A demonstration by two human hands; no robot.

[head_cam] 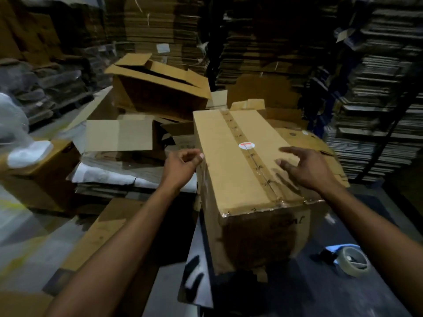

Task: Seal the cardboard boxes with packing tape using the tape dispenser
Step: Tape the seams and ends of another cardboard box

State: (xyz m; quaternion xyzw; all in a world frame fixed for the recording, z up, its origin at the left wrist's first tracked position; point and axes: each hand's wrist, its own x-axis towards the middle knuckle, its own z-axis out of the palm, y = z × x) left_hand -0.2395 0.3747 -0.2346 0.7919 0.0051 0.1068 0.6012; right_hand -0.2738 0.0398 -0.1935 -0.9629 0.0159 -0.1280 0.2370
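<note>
Steadying a taped box

Resting on the dark tabletop point(320, 282), the cardboard box point(240, 161) is taped along its seam. Left hand point(180, 167) curls at its left edge, thumb touching; right hand point(306, 168) hovers spread above. Tape dispenser point(350, 259) lies near right.

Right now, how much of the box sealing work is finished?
Done: the closed brown cardboard box has clear tape along its top seam. In hand: the left hand touches its side edge, the right hand is open over its top. Left: the open-flapped box behind; the tape dispenser lies unused.
</note>
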